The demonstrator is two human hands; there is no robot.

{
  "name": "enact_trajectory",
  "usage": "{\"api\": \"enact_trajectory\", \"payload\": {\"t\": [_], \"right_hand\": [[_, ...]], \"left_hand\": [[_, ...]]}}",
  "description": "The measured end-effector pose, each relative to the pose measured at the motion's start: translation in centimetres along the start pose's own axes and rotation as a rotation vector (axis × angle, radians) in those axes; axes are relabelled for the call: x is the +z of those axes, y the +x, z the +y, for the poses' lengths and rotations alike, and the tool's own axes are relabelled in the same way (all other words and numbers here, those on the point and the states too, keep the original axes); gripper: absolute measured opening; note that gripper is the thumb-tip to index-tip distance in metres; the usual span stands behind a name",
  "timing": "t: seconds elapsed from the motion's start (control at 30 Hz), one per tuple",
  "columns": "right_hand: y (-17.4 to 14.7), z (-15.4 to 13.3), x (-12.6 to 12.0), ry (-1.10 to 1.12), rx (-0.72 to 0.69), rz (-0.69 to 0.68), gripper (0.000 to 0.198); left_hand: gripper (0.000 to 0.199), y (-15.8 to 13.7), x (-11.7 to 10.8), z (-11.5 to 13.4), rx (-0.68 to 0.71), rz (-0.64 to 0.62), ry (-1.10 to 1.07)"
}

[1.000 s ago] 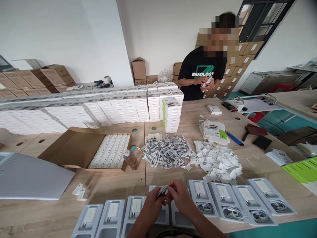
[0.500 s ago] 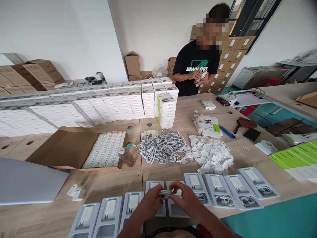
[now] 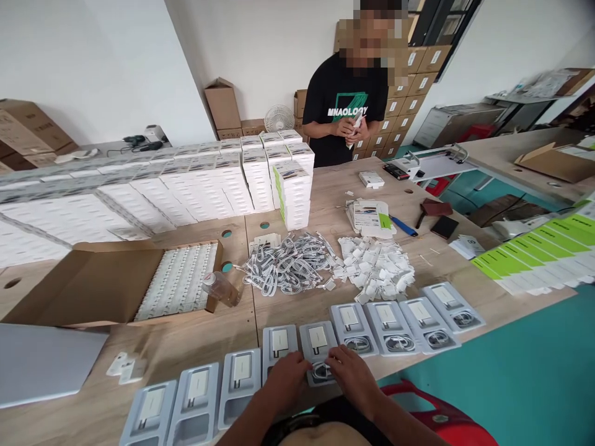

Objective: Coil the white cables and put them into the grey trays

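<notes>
A coiled charging cable (image 3: 321,371) lies in the lower compartment of a grey plastic tray (image 3: 304,337), with a white charger (image 3: 318,337) in the compartment above it. My left hand (image 3: 289,373) grips the coil from the left, its fingers curled. From the right, my right hand (image 3: 351,373) holds the coil's other side with bent fingers. Trays to the right hold a charger and a coiled cable each. In the trays to the left sit chargers; several of their lower compartments are bare, and my left hand partly covers the nearest tray (image 3: 267,347).
Beyond the trays lie a heap of cables (image 3: 290,263) and a pile of small white pieces (image 3: 379,266). A carton of chargers (image 3: 179,279), a clear jar (image 3: 220,288) and stacked white boxes (image 3: 204,192) stand left. A person (image 3: 348,105) across the table holds something white.
Both hands have lowered the coiled cable from above the trays into one tray's lower compartment. My view has shifted to the right.
</notes>
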State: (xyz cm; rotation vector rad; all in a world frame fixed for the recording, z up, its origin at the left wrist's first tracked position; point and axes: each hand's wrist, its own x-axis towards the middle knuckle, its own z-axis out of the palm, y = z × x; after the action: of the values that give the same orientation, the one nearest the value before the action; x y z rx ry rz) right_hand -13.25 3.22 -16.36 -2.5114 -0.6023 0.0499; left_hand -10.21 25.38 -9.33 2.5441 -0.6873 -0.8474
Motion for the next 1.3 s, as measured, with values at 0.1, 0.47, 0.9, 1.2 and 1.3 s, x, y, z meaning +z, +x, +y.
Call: {"api": "enact_trajectory", "payload": {"t": [0.1, 0.47, 0.9, 1.2, 1.3], "right_hand": [[-1.1, 0.2, 1.3, -0.142, -0.184, 0.071, 0.023], [-0.3, 1.2, 3.0, -0.298, -0.213, -0.157, 0.013], [17.6, 2.1, -6.4, 0.068, 0.21, 0.078, 0.025], [28.3, 1.8, -6.2, -0.021, -0.096, 0.095, 0.026], [28.1, 2.0, -7.6, 0.048, -0.164, 0.104, 0.02]], "left_hand": [[0.035, 1.1, 1.4, 0.5, 0.056, -0.025, 0.133], [0.03, 3.3, 1.9, 0.4, 0.224, -0.044, 0.336], [0.028, 7.6, 3.5, -1.5, 0.472, -0.097, 0.336], [0.023, 9.4, 3.9, -0.4, 0.266, -0.023, 0.242], [0.015, 8.9, 3.2, -0.3, 0.262, -0.023, 0.124]]}}
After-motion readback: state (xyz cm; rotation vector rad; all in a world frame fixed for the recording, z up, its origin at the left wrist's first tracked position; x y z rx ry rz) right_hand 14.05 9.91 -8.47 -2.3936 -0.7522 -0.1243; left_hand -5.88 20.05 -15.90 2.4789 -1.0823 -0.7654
